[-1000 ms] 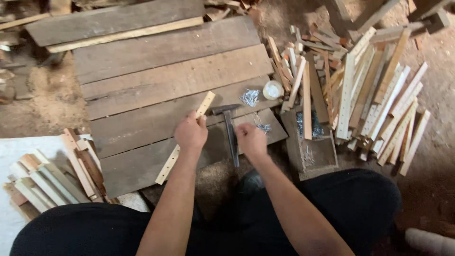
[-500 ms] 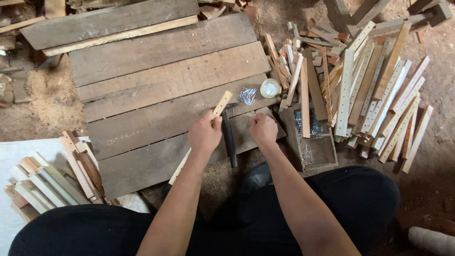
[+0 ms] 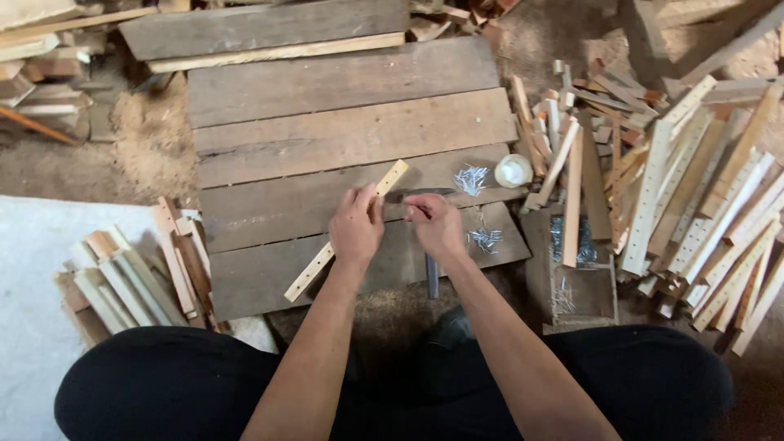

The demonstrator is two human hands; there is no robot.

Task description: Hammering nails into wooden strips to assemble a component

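Left hand (image 3: 357,226) pins a holed slat (image 3: 347,230) lying diagonally on the planks (image 3: 327,139); right hand (image 3: 435,224) pinches what may be a nail, fingers together, over the hammer (image 3: 430,269)

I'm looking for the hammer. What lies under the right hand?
Under the right hand a dark hammer lies on the planks; its handle shows below the hand, its head mostly covered.

I see a platform of weathered planks (image 3: 343,131) on the dirt floor (image 3: 49,171). Directly on it lie a perforated wooden strip (image 3: 314,269), a hammer (image 3: 430,273), two nail clusters (image 3: 471,178) and a small white container (image 3: 514,171).
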